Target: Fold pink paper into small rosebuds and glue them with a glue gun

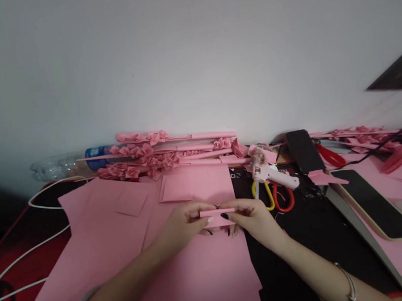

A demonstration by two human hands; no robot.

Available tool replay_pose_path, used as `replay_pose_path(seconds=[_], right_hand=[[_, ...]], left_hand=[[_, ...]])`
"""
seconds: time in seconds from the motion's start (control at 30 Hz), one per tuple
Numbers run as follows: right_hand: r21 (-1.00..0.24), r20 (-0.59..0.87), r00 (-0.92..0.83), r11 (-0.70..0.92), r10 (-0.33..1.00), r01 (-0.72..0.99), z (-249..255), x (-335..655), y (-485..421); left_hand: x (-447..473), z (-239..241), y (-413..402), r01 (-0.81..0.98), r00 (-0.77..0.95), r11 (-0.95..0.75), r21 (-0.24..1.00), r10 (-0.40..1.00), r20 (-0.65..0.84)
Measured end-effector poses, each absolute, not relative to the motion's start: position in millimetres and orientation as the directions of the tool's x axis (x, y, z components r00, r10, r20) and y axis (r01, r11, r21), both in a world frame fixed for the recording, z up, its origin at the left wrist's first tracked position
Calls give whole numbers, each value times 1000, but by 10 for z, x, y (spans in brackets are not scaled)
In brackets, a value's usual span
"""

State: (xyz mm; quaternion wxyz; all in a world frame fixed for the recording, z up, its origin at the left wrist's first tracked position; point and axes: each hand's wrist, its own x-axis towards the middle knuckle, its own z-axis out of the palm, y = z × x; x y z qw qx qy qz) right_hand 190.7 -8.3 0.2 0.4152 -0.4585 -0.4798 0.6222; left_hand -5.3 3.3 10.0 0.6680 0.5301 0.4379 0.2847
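Both hands meet over the pink sheets, holding one small piece of pink paper (pixel 217 218) between them. Its upper edge is folded or rolled into a narrow strip. My left hand (pixel 187 224) pinches the left end, thumb in front and fingers behind. At the right end, my right hand (pixel 252 216) grips the same piece, its dark-nailed thumb pressing the front. Beneath them lie large pink paper sheets (pixel 208 283). Just behind is a stack of smaller pink paper pieces (pixel 195 184). Fingers behind the paper are partly hidden.
Pink paper flowers (pixel 164 161) lie along the wall beside a plastic bottle (pixel 57 168). A glue gun (pixel 272 174) rests over scissors (pixel 284 198) right of my hands. Two phones, one propped (pixel 304 151) and one flat (pixel 377 203), are farther right. A white cable (pixel 21 255) runs at left.
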Motion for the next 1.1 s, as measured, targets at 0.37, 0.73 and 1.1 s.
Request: replay_pose_path(seconds=[0.37,0.73,1.1], right_hand=[[-970,-190,-253,-221,948,-100,-3,1910,-78],[-968,-208,-250,-236,946,-89,11,1916,-72],[-974,-191,-247,-214,950,-73,34,1899,-67]], left_hand=[[-56,106,37,68,479,253,965,840,-254],[-59,106,38,77,478,261,962,838,-265],[-55,126,40,98,473,265,959,836,-279]])
